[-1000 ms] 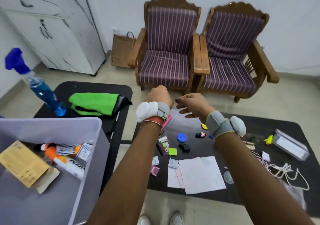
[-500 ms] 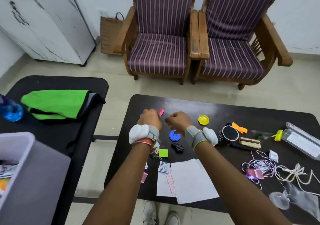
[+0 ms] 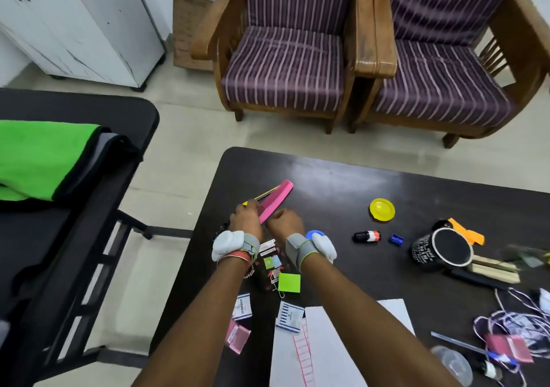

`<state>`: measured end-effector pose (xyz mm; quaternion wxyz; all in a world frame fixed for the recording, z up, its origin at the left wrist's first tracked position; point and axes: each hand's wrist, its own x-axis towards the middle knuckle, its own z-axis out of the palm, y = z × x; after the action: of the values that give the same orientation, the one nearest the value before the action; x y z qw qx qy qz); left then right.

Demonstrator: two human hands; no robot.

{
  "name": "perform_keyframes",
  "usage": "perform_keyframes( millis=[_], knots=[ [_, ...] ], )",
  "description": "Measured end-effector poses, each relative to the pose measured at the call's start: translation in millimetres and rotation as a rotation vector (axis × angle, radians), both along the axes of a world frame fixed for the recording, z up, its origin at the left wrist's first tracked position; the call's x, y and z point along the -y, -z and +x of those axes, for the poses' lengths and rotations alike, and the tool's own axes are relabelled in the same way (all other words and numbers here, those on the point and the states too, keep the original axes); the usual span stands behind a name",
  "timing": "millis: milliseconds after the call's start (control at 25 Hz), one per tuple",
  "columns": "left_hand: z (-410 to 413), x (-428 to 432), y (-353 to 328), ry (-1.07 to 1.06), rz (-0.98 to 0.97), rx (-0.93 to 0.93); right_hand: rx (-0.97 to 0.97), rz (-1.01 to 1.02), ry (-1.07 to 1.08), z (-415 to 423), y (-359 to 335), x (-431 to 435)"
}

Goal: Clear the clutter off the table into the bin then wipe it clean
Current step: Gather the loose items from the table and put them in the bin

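Note:
On the black table [image 3: 327, 184] lies scattered clutter. My left hand [image 3: 246, 218] is shut on a pink comb [image 3: 276, 197], with a thin yellow strip alongside it, near the table's left edge. The comb points up and to the right. My right hand [image 3: 284, 223] is curled into a fist right beside the comb's lower end; anything inside it is hidden. A blue cap [image 3: 316, 233] peeks out behind my right wrist. Small tags and a green sticky note [image 3: 289, 282] lie between my forearms. The bin is out of view.
A yellow lid [image 3: 382, 209], small bottle [image 3: 367, 236], blue sharpener [image 3: 396, 239], black mug [image 3: 443, 250], white papers [image 3: 327, 342] and tangled cords [image 3: 512, 321] lie on the table. A green cloth [image 3: 44, 154] rests on the left side table. Two striped armchairs [image 3: 285, 68] stand behind.
My view dropped from the bin and spray bottle down to the table. Both hands lowered onto the table's left side, and the pink comb now shows fully in my left hand.

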<state>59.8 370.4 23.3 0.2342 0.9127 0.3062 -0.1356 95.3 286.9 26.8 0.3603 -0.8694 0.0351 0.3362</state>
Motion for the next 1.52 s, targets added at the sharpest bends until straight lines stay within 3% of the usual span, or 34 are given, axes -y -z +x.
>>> perform_keyframes(
  millis=[240,520,720,840,1080,1320,1520],
  knots=[
    [34,-31,74,-0.057,0.027,0.049,0.065,0.014,0.05,12,67,-17],
    [54,-39,102,-0.049,0.102,0.042,0.124,-0.063,0.222,27,90,-44],
    [60,-41,94,-0.026,0.106,0.027,0.182,-0.063,0.316,29,98,-52],
    [60,-47,91,0.002,0.093,0.028,0.122,0.02,0.426,32,104,-55],
    [53,-48,85,0.095,0.113,-0.011,0.017,0.095,0.385,27,106,-58],
    [49,-51,59,0.057,-0.03,0.118,0.064,0.066,0.387,21,83,-40],
    [51,-47,-14,-0.098,-0.226,0.253,0.126,0.048,0.408,20,27,-10]
  ],
)
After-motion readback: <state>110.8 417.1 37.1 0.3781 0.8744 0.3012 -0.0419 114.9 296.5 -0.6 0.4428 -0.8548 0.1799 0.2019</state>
